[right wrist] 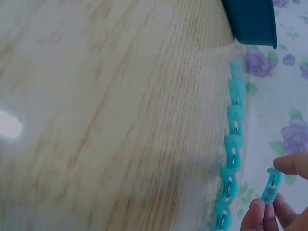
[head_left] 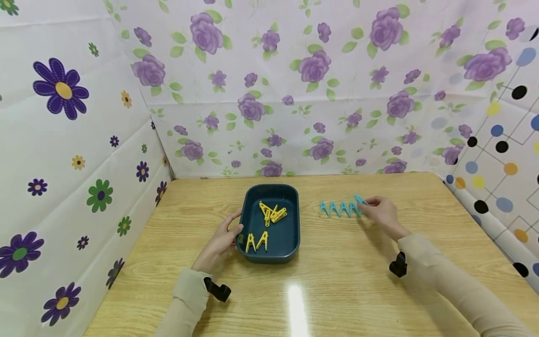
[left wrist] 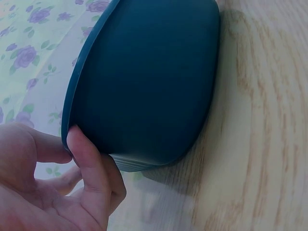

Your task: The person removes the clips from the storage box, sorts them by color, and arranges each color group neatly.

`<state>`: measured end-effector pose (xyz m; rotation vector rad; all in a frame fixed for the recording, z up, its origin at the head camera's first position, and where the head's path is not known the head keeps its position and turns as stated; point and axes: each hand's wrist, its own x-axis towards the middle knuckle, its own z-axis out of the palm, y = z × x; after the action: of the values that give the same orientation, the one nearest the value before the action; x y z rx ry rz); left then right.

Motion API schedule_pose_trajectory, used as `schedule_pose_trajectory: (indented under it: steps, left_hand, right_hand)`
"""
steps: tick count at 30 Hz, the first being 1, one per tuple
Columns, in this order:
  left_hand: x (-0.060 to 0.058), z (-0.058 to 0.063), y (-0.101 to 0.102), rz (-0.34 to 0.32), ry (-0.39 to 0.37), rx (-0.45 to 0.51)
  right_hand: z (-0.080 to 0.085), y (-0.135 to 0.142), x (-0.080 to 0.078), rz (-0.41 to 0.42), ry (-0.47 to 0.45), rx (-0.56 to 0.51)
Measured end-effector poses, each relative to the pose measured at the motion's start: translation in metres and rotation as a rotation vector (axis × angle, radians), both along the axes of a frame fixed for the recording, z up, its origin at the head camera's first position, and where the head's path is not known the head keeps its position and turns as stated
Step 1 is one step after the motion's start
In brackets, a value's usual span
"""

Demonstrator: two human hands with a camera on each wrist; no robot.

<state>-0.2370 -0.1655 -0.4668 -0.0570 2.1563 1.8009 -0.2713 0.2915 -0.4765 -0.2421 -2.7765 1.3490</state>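
Note:
My left hand (head_left: 222, 238) holds the left side of a dark teal plastic basin (head_left: 271, 259); in the left wrist view its thumb and fingers pinch the rim. Several yellow clothespins (head_left: 278, 215) lie inside, two of them side by side near the front. Over on the right, my right hand (head_left: 382, 214) pinches a light blue clothespin (right wrist: 272, 186) between thumb and fingertips. It is at the right end of a row of light blue clothespins (head_left: 333, 209), which stand side by side on the table with their legs spread.
The wooden table (head_left: 337, 290) ends at the back against a flowered cloth (head_left: 261, 131). Patterned cloths also hang at the left (head_left: 101, 154) and right (head_left: 509, 187). Each wrist wears a small black camera mount (head_left: 217, 289).

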Motion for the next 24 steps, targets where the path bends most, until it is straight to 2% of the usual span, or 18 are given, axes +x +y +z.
schedule_pose_trajectory:
  steps: [9,15,24]
  left_hand:
    - [0.000,-0.003,-0.001,0.000,0.004,-0.021]
    - [-0.001,-0.002,0.000,0.016,-0.001,-0.027]
    - [-0.002,-0.002,0.001,0.021,-0.007,-0.026]
  right_hand:
    - [-0.003,0.016,0.001,-0.068,-0.013,0.001]
    - [-0.004,0.028,-0.001,-0.099,-0.054,0.021]
    - [-0.011,0.046,-0.003,-0.072,-0.101,0.027]
